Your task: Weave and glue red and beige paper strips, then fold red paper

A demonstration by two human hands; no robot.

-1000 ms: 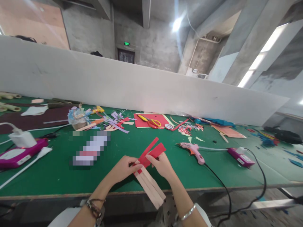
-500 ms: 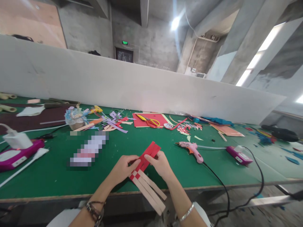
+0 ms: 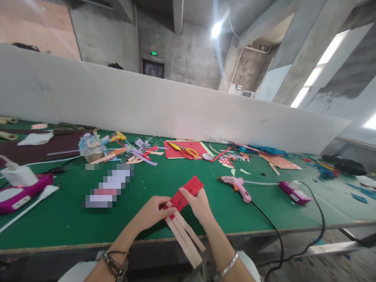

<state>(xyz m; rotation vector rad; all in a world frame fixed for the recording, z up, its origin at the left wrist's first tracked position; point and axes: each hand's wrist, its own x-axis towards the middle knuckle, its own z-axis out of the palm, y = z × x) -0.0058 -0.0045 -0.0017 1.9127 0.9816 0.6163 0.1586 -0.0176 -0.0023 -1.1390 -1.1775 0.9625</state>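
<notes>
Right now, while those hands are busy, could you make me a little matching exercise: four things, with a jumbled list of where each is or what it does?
Things
1. Left hand
2. Right hand
3. Glue gun
4. Scissors

Places and states
A. Lying on a red sheet
B. Thumb across the part where red strips and tan strips meet
C. Pink, lying on the green table
D. Thumb on the red strips, away from the tan strips

Right pairs: 1-B, 2-D, 3-C, 4-A
</notes>
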